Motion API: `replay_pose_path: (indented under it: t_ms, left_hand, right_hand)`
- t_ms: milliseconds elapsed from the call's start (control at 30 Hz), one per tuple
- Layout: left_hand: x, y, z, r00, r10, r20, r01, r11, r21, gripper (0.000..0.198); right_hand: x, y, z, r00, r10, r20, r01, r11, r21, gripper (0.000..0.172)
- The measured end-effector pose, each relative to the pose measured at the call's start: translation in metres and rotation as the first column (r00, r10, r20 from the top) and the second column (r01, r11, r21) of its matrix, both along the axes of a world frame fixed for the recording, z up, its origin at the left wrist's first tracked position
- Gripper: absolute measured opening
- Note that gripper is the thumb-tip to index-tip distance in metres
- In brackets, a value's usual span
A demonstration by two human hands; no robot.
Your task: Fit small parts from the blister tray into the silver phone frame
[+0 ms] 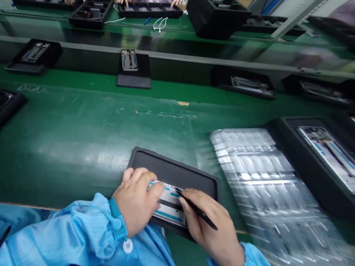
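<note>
Pressing the thin phone frame [170, 204] flat with my curled left hand [136, 201], I pinch a black stylus [200, 211] in my right hand [211, 230]; stiff but fragile, best held by edges

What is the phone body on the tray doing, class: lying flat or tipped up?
Flat: the phone body lies level on the dark tray, the left hand resting on it.

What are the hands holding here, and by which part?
The right hand pinches a thin black stick near its tip. The left hand lies over the end of a phone body in a black tray; whether it grips cannot be told.
</note>
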State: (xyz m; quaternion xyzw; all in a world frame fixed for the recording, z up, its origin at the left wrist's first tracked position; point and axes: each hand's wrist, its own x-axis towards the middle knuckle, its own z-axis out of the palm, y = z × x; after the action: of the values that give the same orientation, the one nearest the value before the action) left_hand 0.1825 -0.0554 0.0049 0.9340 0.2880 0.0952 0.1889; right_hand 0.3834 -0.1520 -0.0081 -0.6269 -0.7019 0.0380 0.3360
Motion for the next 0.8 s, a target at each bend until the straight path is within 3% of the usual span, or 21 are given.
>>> replay_pose_path:
  t_ms: [633, 800]
  left_hand:
    - [0.0, -0.001, -0.005, 1.0, 0.006, 0.016, -0.006, 1.0, 0.018, 0.036]
    - [-0.003, -0.003, -0.004, 0.995, 0.021, 0.1, -0.026, 0.998, 0.049, 0.028]
  right_hand:
    - [-0.002, 0.002, -0.002, 0.999, 0.042, 0.0, -0.042, 0.999, -0.013, 0.012]
    - [0.002, -0.003, 0.01, 0.998, -0.008, -0.062, 0.007, 1.0, -0.013, 0.014]
